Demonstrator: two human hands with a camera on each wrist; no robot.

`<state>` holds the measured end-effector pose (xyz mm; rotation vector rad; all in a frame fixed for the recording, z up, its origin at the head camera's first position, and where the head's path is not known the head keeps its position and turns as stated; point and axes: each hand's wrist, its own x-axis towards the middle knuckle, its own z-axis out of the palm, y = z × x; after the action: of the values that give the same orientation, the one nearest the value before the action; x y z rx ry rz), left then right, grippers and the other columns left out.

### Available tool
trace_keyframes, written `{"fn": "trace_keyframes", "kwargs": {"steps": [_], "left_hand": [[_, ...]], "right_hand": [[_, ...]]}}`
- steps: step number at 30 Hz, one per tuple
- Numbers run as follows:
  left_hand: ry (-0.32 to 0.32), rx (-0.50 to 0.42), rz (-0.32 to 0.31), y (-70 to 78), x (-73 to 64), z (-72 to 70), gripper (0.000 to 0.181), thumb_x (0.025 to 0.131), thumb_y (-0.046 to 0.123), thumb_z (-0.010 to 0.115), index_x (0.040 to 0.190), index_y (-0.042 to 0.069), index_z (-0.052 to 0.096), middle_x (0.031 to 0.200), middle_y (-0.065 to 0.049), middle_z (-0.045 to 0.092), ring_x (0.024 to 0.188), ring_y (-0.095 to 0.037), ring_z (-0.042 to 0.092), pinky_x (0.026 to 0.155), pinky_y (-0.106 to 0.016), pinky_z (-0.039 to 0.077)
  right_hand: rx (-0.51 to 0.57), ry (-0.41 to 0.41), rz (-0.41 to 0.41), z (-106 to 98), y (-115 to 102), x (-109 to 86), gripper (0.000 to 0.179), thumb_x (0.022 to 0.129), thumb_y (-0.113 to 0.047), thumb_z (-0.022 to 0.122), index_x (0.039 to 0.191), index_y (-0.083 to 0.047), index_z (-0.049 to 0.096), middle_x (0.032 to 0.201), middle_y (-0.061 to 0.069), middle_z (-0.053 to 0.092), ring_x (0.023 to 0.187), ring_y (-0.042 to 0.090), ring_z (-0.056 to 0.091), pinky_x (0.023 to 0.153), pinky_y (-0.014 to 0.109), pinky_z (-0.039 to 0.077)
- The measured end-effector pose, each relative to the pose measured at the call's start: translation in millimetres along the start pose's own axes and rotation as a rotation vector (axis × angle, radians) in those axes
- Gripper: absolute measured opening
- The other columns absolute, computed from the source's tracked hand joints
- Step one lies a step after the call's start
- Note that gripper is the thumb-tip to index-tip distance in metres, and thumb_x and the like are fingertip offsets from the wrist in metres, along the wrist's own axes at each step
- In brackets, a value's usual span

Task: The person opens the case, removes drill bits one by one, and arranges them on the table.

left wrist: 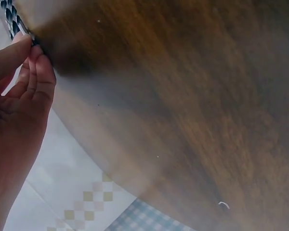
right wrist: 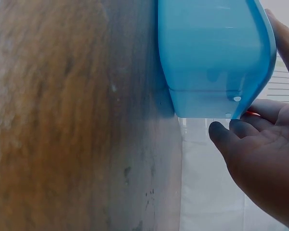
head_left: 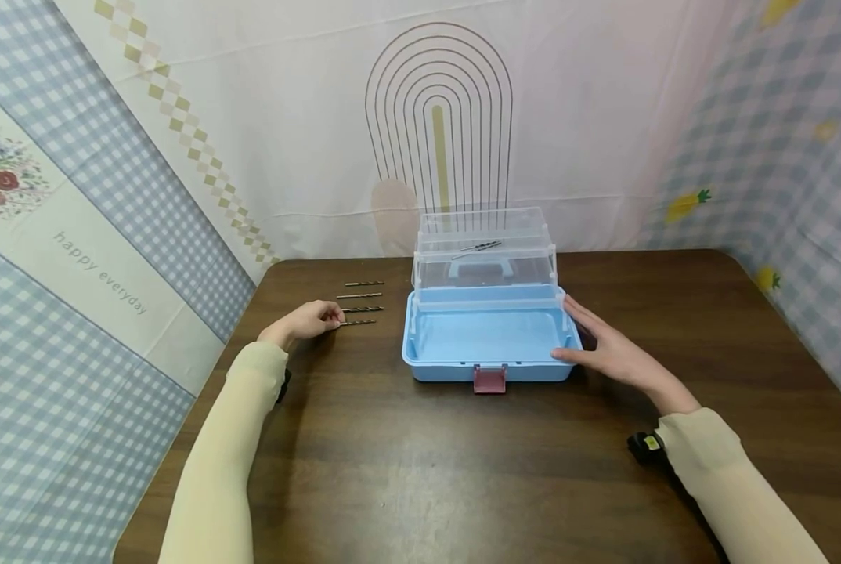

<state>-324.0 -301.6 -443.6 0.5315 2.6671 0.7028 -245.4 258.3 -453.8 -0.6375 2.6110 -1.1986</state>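
My left hand (head_left: 309,319) pinches the plain end of the nearest drill bit (head_left: 361,322) between thumb and fingertips. That bit lies at or just above the tabletop; I cannot tell which. Just beyond it are a second drill bit (head_left: 366,309), a third (head_left: 359,296) and a fourth (head_left: 365,283), roughly parallel. My right hand (head_left: 614,352) holds the right side of a light blue toolbox (head_left: 533,371), thumb on the rim near the front and fingers at the back corner. The toolbox stands open, its clear upper tray (head_left: 434,254) raised, with dark drill bits (head_left: 482,247) in it.
A pink latch (head_left: 489,380) hangs at the toolbox's front. The brown wooden table (head_left: 406,470) has rounded far corners. Behind it hangs a patterned cloth (head_left: 590,117), and a checked cloth (head_left: 54,329) covers the left side.
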Motion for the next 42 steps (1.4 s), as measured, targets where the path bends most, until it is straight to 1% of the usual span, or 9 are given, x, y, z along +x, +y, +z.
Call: {"fn": "trace_keyframes", "kwargs": {"steps": [10,16,20,23,28,31,34,38,42], "left_hand": [[0.011,-0.036,-0.002,-1.8,1.9,2.3,0.010,0.100,-0.002,0.056,0.107,-0.002,0.062,0.097,-0.011,0.062,0.091,-0.023,0.056,0.083,-0.039,0.045],[0.011,-0.026,-0.010,-0.3,2.3,2.2,0.010,0.099,0.002,0.060,0.108,-0.003,0.063,0.096,-0.011,0.062,0.089,-0.023,0.056,0.083,-0.038,0.045],[0.030,-0.033,-0.033,2.6,4.6,-0.6,0.011,0.098,0.004,0.062,0.108,-0.002,0.063,0.096,-0.011,0.062,0.089,-0.024,0.056,0.082,-0.038,0.045],[0.040,-0.022,-0.029,2.8,6.0,-1.9,0.013,0.097,0.004,0.066,0.108,-0.001,0.064,0.096,-0.011,0.063,0.089,-0.025,0.056,0.083,-0.038,0.045],[0.036,-0.001,-0.015,1.8,2.3,-3.9,0.016,0.095,0.008,0.069,0.108,-0.001,0.065,0.097,-0.010,0.065,0.091,-0.024,0.059,0.083,-0.039,0.047],[0.052,-0.015,-0.017,6.8,-0.4,-12.9,0.020,0.096,0.010,0.068,0.111,-0.002,0.065,0.098,-0.011,0.066,0.093,-0.026,0.060,0.084,-0.040,0.048],[0.095,-0.026,-0.013,18.0,0.5,-30.1,0.024,0.098,0.012,0.066,0.115,-0.004,0.064,0.102,-0.015,0.066,0.097,-0.031,0.060,0.088,-0.043,0.048],[0.152,-0.062,-0.003,39.8,8.6,-54.6,0.029,0.100,0.017,0.064,0.122,-0.003,0.062,0.113,-0.018,0.065,0.108,-0.036,0.059,0.096,-0.048,0.046],[0.172,-0.124,0.023,65.4,20.8,-68.8,0.033,0.101,0.020,0.063,0.125,-0.003,0.062,0.120,-0.021,0.064,0.114,-0.035,0.058,0.102,-0.049,0.044]], "right_hand": [[-0.008,-0.007,0.015,-0.7,-3.1,0.6,0.098,0.095,-0.037,0.072,0.163,-0.017,0.006,0.168,0.016,0.001,0.151,0.046,0.006,0.111,0.073,0.014],[-0.021,-0.015,0.024,-3.0,-3.5,2.2,0.099,0.094,-0.039,0.072,0.163,-0.017,0.005,0.168,0.015,0.000,0.151,0.045,0.005,0.111,0.073,0.014],[-0.022,-0.012,0.024,-5.9,-4.4,3.8,0.099,0.094,-0.040,0.072,0.163,-0.018,0.004,0.168,0.014,0.000,0.151,0.044,0.005,0.111,0.074,0.014],[-0.018,-0.009,0.017,-6.5,-4.0,3.9,0.098,0.094,-0.038,0.072,0.163,-0.019,0.005,0.169,0.012,0.000,0.152,0.043,0.005,0.111,0.073,0.014],[-0.016,-0.024,0.019,-3.7,-2.5,2.8,0.098,0.094,-0.038,0.072,0.163,-0.017,0.006,0.169,0.012,0.000,0.152,0.042,0.005,0.112,0.072,0.014],[-0.024,-0.028,0.031,-2.6,-2.4,3.0,0.098,0.094,-0.040,0.072,0.163,-0.017,0.006,0.169,0.013,0.001,0.152,0.042,0.005,0.113,0.071,0.014],[-0.026,-0.024,0.037,-2.3,-2.1,3.9,0.098,0.094,-0.040,0.072,0.163,-0.017,0.006,0.169,0.012,0.001,0.152,0.041,0.005,0.113,0.071,0.014],[-0.015,-0.018,0.044,-2.6,-1.8,5.2,0.099,0.094,-0.040,0.073,0.163,-0.019,0.006,0.169,0.011,0.000,0.152,0.041,0.005,0.112,0.072,0.014],[-0.009,-0.019,0.045,-2.6,-2.0,5.5,0.099,0.094,-0.039,0.073,0.163,-0.019,0.005,0.169,0.010,-0.001,0.152,0.042,0.004,0.112,0.072,0.013]]}}
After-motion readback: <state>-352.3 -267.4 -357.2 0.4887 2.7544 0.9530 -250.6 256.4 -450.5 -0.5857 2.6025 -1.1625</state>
